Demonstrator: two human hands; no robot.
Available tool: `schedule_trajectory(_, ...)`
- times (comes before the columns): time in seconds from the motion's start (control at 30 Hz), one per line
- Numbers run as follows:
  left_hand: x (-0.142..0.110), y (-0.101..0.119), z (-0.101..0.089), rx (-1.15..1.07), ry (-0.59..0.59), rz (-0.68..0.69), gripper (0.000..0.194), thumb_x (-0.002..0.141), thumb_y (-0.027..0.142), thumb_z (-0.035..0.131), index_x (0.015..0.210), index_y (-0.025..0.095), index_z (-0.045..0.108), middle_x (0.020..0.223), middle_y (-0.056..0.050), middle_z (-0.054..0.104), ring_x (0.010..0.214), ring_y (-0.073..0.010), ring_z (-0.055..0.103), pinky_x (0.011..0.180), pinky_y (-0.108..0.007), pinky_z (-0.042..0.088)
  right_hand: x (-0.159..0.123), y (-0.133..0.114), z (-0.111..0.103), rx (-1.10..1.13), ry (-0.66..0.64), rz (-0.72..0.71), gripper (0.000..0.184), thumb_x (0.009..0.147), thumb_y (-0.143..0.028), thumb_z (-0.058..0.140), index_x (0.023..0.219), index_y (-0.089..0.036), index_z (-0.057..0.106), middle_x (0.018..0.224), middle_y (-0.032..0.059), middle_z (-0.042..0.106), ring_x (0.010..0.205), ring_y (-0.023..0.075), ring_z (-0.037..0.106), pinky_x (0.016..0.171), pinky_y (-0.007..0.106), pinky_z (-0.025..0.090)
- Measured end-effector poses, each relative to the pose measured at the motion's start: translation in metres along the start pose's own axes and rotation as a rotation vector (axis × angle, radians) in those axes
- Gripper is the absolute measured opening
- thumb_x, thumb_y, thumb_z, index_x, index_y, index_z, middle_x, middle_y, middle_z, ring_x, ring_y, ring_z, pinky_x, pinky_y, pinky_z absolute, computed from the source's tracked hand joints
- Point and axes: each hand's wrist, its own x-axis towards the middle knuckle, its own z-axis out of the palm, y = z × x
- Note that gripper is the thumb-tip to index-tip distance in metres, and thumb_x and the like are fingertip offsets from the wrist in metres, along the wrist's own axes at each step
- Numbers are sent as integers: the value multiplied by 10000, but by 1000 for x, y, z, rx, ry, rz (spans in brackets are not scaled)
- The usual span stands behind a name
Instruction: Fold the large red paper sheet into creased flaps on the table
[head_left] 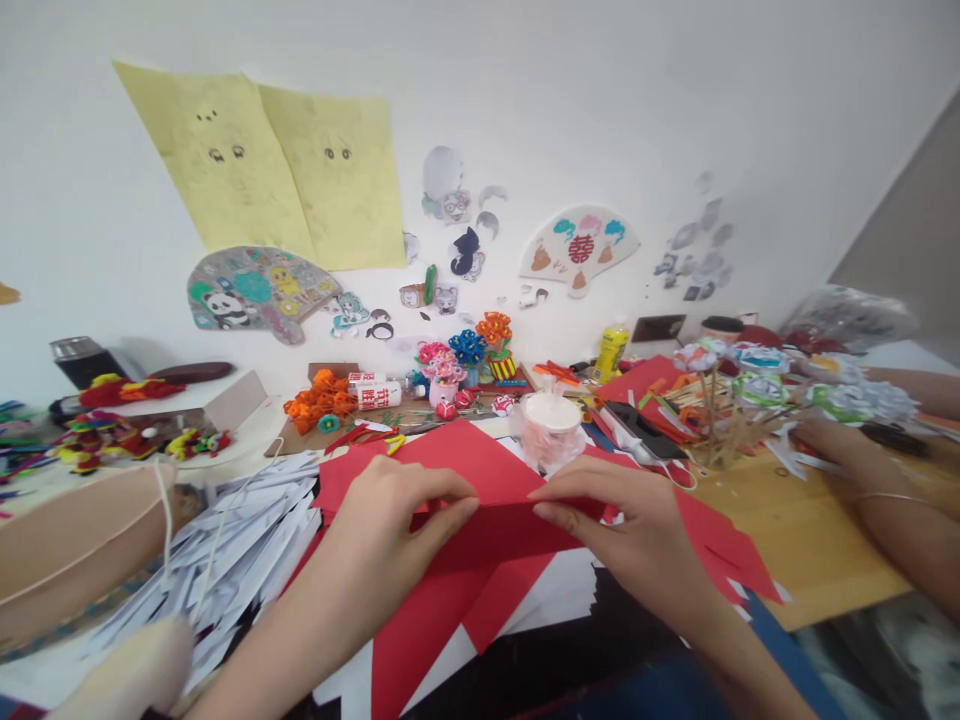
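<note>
Between my two hands is a sheet of red paper (499, 525), raised along a crease or edge that runs from one hand to the other. My left hand (397, 525) pinches it between thumb and forefinger. On the other side my right hand (622, 520) grips it the same way, thumb below and forefinger above. More red sheets and white paper (551, 598) lie beneath, fanned out over the dark table front. Just behind my right hand stands a white lidded tub (551, 415) wrapped in clear plastic.
White paper strips (259, 545) heap up on the left beside a tan bag (82, 540). Pipe-cleaner flowers (469, 350) stand along the wall. A phone (645, 430) and a yellow bottle (611, 352) lie back right. Another person's arm (877, 480) reaches in at right.
</note>
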Motion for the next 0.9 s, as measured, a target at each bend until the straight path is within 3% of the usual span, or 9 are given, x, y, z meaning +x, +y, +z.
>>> schedule_trajectory(0.2, 4, -1, 0, -67, 69, 18, 227, 842, 343, 476, 737, 249, 655, 732, 37, 689, 662, -132, 578, 629, -247, 398, 1, 13, 2, 275, 48, 346, 308, 692, -380, 698, 953, -216, 687, 839, 49, 706, 767, 207, 650, 684, 311, 527)
schedule_trajectory(0.33, 4, -4, 1, -9, 132, 31, 236, 842, 344, 466, 721, 249, 645, 713, 27, 681, 650, -142, 564, 614, -260, 387, -2, 21, 12, 628, 9, 548, 297, 718, -433, 666, 790, -147, 705, 751, 86, 712, 678, 217, 663, 607, 314, 531)
schedule_trajectory(0.53, 7, -10, 2, 70, 166, 37, 234, 839, 370, 457, 744, 258, 639, 748, 24, 689, 677, -163, 564, 656, -285, 387, -2, 20, 20, 670, 127, 545, 284, 660, -411, 723, 809, -169, 730, 730, 77, 716, 672, 225, 660, 601, 317, 534)
schedule_trajectory(0.7, 6, -15, 1, 30, 115, -7, 257, 841, 415, 457, 724, 261, 627, 752, 31, 679, 679, -152, 564, 637, -266, 392, -2, 20, 21, 667, 107, 530, 263, 684, -417, 703, 805, -184, 729, 713, 60, 706, 663, 214, 650, 598, 307, 525)
schedule_trajectory(0.9, 4, -15, 0, 22, 150, -2, 263, 832, 426, 462, 718, 258, 630, 755, 20, 679, 679, -158, 563, 638, -265, 395, -2, 22, 23, 569, 113, 511, 411, 742, -549, 580, 773, -161, 712, 640, 51, 667, 628, 215, 620, 509, 272, 481)
